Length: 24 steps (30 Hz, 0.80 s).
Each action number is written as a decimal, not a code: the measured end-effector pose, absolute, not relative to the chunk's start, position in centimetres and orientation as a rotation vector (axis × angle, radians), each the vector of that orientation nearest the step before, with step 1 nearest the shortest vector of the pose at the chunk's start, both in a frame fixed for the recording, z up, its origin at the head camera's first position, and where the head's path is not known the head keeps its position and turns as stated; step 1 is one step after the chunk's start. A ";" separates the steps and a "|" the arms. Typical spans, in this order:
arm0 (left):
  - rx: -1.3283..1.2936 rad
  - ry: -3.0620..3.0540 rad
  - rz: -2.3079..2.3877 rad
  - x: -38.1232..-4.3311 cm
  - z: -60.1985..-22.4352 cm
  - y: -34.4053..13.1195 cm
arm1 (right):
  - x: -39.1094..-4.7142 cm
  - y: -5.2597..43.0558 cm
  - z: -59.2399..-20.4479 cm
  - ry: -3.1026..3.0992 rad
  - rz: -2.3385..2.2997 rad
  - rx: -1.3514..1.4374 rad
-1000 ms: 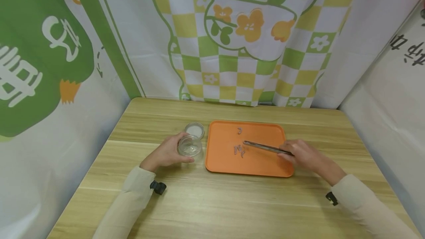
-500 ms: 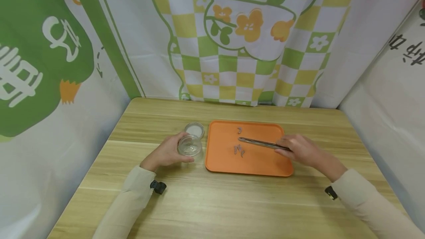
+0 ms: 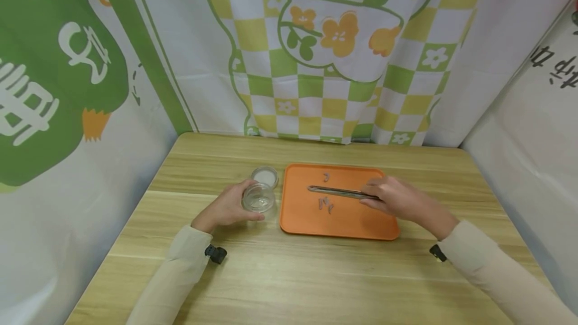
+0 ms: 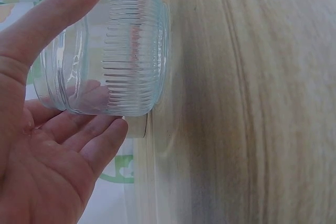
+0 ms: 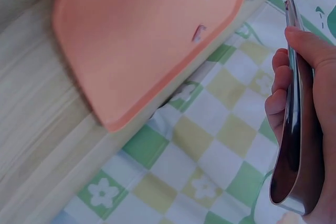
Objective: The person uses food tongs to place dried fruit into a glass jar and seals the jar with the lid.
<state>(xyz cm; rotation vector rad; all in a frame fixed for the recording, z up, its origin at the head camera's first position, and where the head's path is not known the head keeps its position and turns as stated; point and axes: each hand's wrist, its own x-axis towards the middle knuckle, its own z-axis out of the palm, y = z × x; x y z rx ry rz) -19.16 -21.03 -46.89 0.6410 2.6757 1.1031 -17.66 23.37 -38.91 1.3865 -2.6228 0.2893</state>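
My left hand (image 3: 232, 205) holds a clear glass jar (image 3: 258, 198) between thumb and fingers, left of the orange tray (image 3: 298, 222). In the left wrist view the jar (image 4: 131, 51) has ribbed sides, and its base is at the tabletop. My right hand (image 3: 397, 197) grips metal tongs (image 3: 336, 192) over the tray, with their tips toward the jar. A tiny reddish bit (image 5: 286, 4) shows at the tips in the right wrist view; what it is I cannot tell. Several small greyish-purple strips (image 3: 326, 203) lie on the tray below the tongs, and one curved strip (image 3: 326, 177) lies above them.
A round lid (image 3: 264, 177) lies on the wooden table (image 3: 289, 280) behind the jar, close to the tray's left edge. A patterned curtain (image 3: 316, 89) hangs at the table's back edge, with printed cloths at both sides.
My right hand has moved left over the tray with the tongs, whose tips now reach past the strips toward the jar. The left hand and jar stay put.
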 end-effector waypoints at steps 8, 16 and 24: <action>0.613 2.664 1.097 -19.0 -46.8 -21.0 | -18.0 21.2 -38.4 -2.619 0.312 1.433; 0.608 2.668 1.087 -19.0 -46.7 -20.9 | -18.5 19.0 -38.1 -2.637 0.366 1.476; 0.644 2.685 1.094 -19.2 -47.0 -21.0 | -19.0 16.5 -37.9 -2.628 0.363 1.528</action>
